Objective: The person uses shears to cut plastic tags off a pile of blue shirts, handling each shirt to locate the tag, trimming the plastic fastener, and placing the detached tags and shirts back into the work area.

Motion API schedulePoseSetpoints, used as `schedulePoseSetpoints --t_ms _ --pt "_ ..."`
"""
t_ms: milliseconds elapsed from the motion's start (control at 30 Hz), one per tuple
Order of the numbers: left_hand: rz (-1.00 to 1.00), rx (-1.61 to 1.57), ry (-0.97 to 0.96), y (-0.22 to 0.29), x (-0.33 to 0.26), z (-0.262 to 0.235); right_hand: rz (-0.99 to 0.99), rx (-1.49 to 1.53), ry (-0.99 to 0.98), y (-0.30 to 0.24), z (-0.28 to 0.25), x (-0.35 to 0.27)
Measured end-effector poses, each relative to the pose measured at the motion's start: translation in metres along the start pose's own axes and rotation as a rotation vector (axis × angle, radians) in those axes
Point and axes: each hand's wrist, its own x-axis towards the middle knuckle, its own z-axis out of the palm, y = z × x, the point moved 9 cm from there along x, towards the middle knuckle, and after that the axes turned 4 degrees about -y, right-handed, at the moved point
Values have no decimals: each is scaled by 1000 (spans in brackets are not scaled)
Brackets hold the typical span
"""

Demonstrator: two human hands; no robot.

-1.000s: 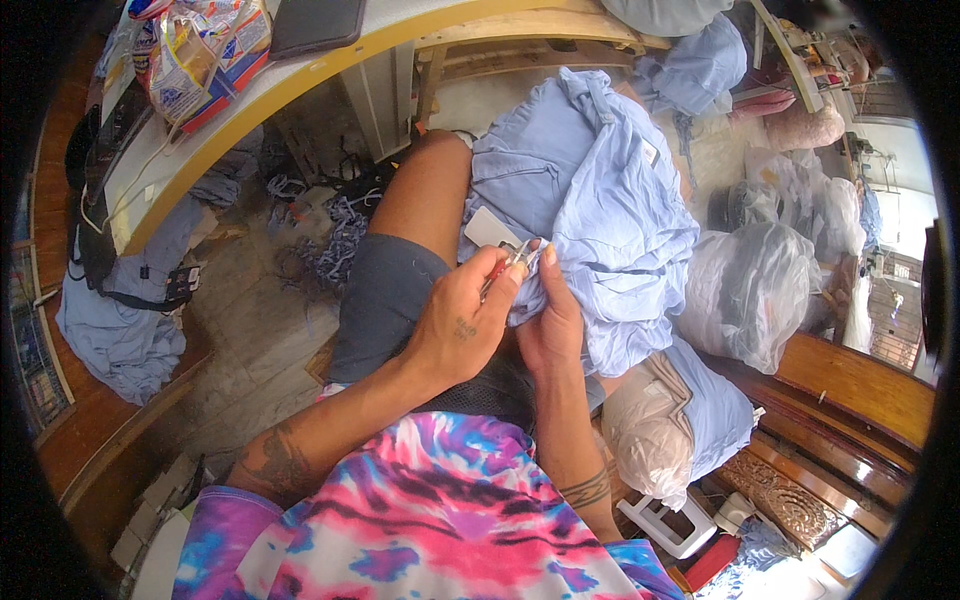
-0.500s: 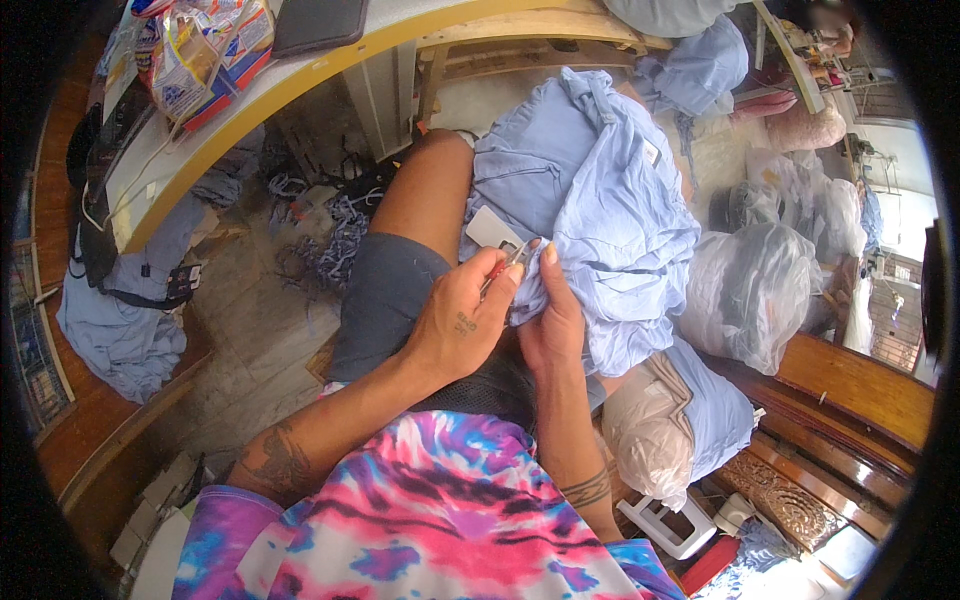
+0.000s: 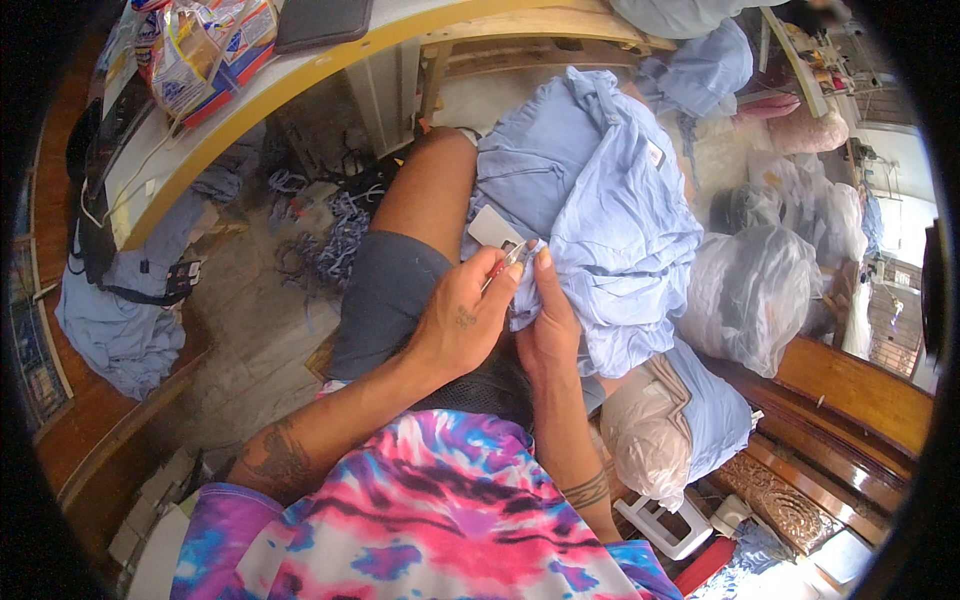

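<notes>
A light-blue garment [image 3: 620,220] lies bunched across my lap, its folds hanging toward my right. My left hand [image 3: 462,312] is closed around a small red-handled tool [image 3: 501,265] with a slim metal tip; fingers cover most of it, so its exact kind is unclear. That tip meets an edge of the cloth. My right hand [image 3: 550,322] pinches the same edge between thumb and fingers, very near the left fingertips. Just beyond the hands, a white card [image 3: 491,228] with a dark mark rests against the garment.
A yellow-edged table [image 3: 290,85] curves past at upper left, bearing a colourful plastic package [image 3: 195,60]. Fabric scraps [image 3: 345,225] litter the floor below. On my right stand filled clear plastic bags [image 3: 755,290] and a wrapped cloth bundle [image 3: 665,420]. More blue cloth [image 3: 125,310] lies at far left.
Both hands keep their hold at the cloth's edge. The tool and fingertips have shifted very slightly; the garment lies nearly as before.
</notes>
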Motion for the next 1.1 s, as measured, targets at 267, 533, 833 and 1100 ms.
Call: schedulePoseSetpoints --t_ms 267,533,833,1100 --pt "16 -12 29 -3 3 1 -7 -36 25 -2 -2 2" --pt "40 10 24 -8 4 3 -25 -37 28 1 -7 1" --pt "2 -138 71 -19 3 4 -95 -146 66 -2 -5 -7" --pt "-138 -369 60 -35 -1 15 -52 -27 90 11 -4 -13"
